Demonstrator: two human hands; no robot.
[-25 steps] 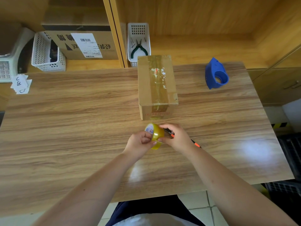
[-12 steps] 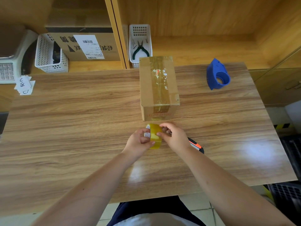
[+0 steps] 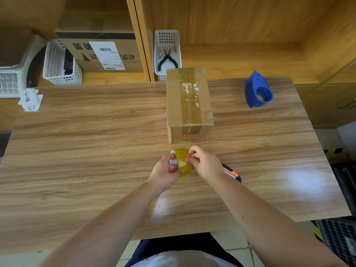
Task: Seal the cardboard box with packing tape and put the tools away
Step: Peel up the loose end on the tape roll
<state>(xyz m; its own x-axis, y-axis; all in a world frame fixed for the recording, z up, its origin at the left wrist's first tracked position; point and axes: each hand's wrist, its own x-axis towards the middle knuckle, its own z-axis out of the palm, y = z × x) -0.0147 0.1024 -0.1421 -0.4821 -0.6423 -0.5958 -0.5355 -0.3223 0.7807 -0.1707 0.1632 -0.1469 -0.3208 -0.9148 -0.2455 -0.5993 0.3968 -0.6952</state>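
Fingers of the left hand (image 3: pixel 167 168) grip the yellowish roll of clear packing tape (image 3: pixel 182 161) by its side, while the right hand (image 3: pixel 205 162) pinches at the roll's outer face. The roll is held just above the wood-grain table (image 3: pixel 86 151), right in front of the brown cardboard box (image 3: pixel 188 101) already striped with tape. An orange-and-black utility knife (image 3: pixel 232 173) lies under the right wrist. Far right sits a blue plastic tape dispenser (image 3: pixel 258 90). Behind, wooden shelving holds a white basket (image 3: pixel 167 53) with green-handled pliers (image 3: pixel 167 60).
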